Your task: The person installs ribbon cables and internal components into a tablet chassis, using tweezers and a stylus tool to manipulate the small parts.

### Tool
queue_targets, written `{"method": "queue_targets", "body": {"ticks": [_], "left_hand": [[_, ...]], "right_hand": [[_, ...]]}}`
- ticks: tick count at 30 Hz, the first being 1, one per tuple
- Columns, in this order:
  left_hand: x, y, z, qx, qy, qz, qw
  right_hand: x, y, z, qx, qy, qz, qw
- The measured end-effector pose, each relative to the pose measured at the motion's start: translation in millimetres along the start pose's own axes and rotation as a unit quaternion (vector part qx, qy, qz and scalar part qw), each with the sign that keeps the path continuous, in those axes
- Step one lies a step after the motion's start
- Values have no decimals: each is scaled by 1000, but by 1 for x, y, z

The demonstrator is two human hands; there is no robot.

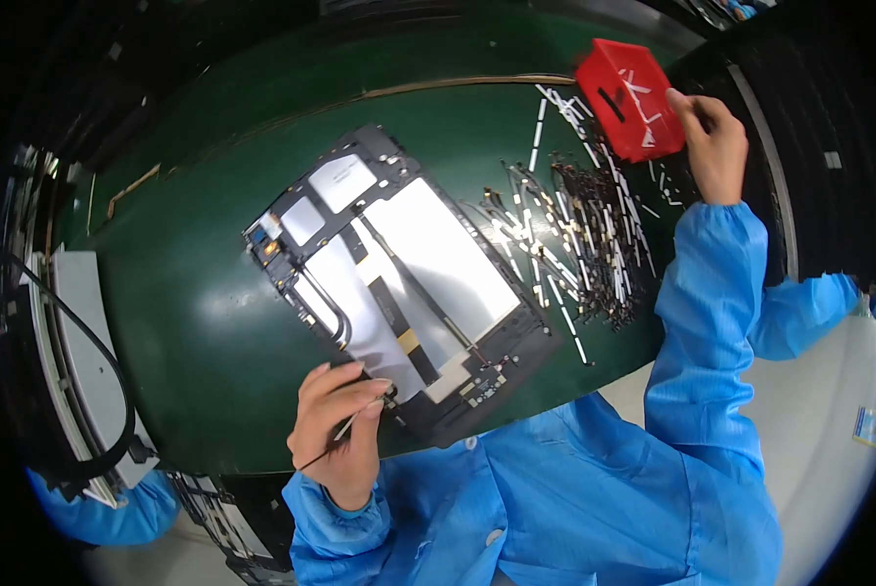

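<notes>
An opened tablet (438,254) lies tilted on the green table, its silver inner plates, black frame and flat cables exposed. At its lower left corner is my left hand (340,420), thumb and fingers pinched on a thin cable (329,453) with a white section and a dark tail. My right hand (716,146) reaches to the right rim of a red plastic bin (622,70). Its fingers are closed; what they pinch, if anything, I cannot make out. White strips and one black piece lie in the bin.
A heap of thin black cables with white strips (584,244) lies right of the tablet. White scraps (665,184) are scattered below the bin. A pale panel stack (91,342) with a black cable stands at the left. Other people's blue sleeves (804,314) show at both sides.
</notes>
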State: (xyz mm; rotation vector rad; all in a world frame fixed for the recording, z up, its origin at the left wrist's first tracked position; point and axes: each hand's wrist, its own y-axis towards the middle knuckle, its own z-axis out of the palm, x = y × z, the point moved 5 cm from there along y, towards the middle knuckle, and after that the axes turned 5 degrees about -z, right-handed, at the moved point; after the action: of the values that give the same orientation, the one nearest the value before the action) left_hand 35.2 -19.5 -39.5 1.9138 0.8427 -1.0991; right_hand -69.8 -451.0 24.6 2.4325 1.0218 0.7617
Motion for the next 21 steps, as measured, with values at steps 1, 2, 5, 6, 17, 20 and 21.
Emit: {"method": "queue_targets", "body": {"ticks": [1, 2, 5, 6, 17, 20, 21], "left_hand": [[1, 1, -3, 20, 5, 0, 1000], [0, 6, -4, 40, -5, 0, 999], [5, 12, -7, 48, -25, -18, 998], [8, 16, -8, 41, -37, -16, 998], [39, 28, -6, 27, -94, -19, 995], [41, 27, -5, 22, -85, -17, 996], [41, 27, -5, 22, -87, -16, 996]], "right_hand": [[13, -3, -2, 11, -23, -8, 1000], [26, -4, 0, 53, 16, 11, 998], [80, -43, -1, 131, 171, -42, 976], [113, -65, -3, 182, 217, -63, 957], [229, -200, 27, 322, 410, -254, 815], [228, -200, 26, 285, 397, -311, 815], [228, -200, 25, 279, 375, -332, 819]]}}
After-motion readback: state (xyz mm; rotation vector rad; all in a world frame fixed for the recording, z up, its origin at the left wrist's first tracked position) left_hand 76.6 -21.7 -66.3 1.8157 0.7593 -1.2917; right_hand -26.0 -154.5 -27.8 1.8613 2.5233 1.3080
